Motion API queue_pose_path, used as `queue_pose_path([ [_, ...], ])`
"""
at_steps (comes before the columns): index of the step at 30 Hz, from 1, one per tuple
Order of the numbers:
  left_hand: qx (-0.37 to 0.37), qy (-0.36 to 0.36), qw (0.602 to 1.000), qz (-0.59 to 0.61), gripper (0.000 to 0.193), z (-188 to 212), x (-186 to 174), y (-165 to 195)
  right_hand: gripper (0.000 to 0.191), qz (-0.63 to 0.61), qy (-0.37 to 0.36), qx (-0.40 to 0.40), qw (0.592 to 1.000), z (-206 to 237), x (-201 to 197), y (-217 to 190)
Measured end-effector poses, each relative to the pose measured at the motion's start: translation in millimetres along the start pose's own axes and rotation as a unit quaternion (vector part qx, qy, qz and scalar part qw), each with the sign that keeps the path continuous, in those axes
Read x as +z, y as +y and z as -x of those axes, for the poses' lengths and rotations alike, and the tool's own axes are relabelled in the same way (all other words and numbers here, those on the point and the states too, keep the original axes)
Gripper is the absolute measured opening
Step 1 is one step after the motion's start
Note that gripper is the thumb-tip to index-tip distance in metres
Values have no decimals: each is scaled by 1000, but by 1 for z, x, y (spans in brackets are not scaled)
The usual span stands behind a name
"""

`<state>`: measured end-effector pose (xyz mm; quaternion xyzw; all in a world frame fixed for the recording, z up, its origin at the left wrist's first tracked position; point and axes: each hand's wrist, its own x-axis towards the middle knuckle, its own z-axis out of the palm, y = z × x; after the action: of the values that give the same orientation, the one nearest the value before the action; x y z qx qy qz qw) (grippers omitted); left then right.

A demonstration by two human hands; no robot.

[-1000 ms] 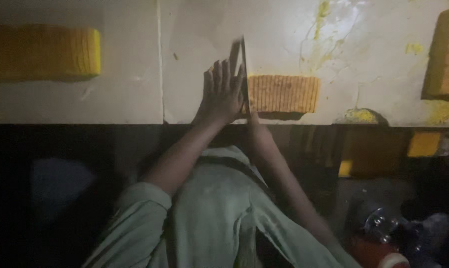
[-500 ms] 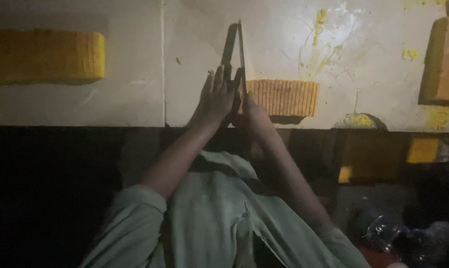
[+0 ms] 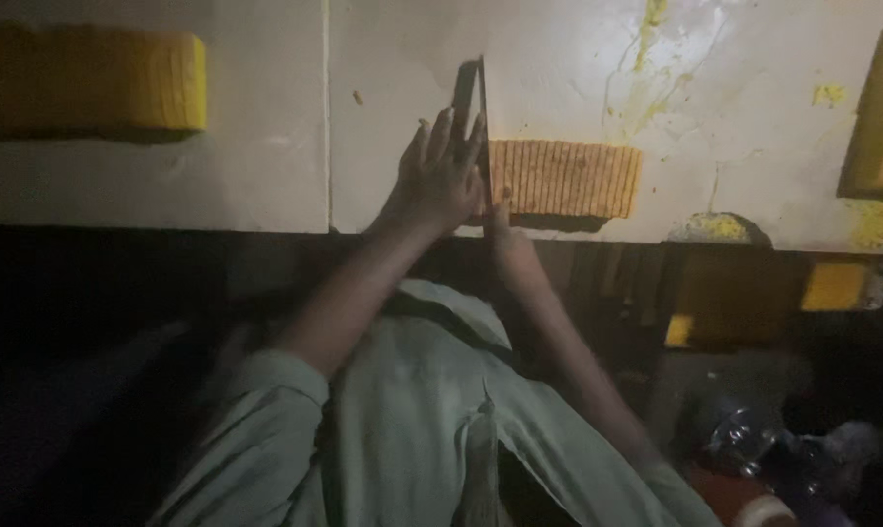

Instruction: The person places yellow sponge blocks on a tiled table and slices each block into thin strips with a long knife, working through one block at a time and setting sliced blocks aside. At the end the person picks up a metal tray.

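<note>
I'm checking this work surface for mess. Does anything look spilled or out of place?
Yes. Yellow smears and splashes streak the pale slab right of the flat dark blade held between the left hand and right hand, beside the ribbed yellow block.

Both hands (image 3: 461, 185) press a flat blade (image 3: 469, 98) against the yellow block (image 3: 563, 179).
</note>
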<state>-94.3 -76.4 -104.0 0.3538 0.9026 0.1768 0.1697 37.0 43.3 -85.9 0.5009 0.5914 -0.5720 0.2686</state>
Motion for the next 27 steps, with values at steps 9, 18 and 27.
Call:
queue_pose_path([
  [9, 26, 75, 997, -13, 73, 12, 4, -8, 65, 180, -18, -50, 982, 84, 2, 4],
  [18, -44, -24, 999, 11, 73, 16, -21, 5, 88, 496, 78, -390, 772, -4, 13, 39],
  [27, -63, 45, 993, -89, 70, 11, 6, -5, 58, 360, 54, -205, 909, 55, 30, -36],
])
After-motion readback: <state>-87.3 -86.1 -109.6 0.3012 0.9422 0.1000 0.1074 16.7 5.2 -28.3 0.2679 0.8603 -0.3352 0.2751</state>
